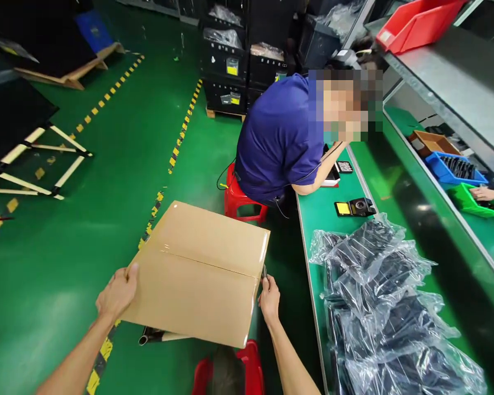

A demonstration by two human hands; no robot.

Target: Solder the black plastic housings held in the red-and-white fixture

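A flat brown cardboard box [197, 274] with a seam across its top hangs over the floor in front of me. My left hand [118, 292] is closed on its left edge, thumb on top. At the right edge, my right hand [269, 296] has its fingers bent near a small dark object [264, 271]; whether they hold that object or the box edge is unclear. Below the box's near edge, a dark tube end [146, 336] and a pale strip show.
A person in a blue shirt [278, 137] sits on a red stool [241, 200] at the green bench [313, 219]. Bagged black parts [379, 307] cover its near end. Another red stool [253, 365] stands below. Black crates [224, 66] stand behind; another person's hand [483, 193] reaches into a green bin.
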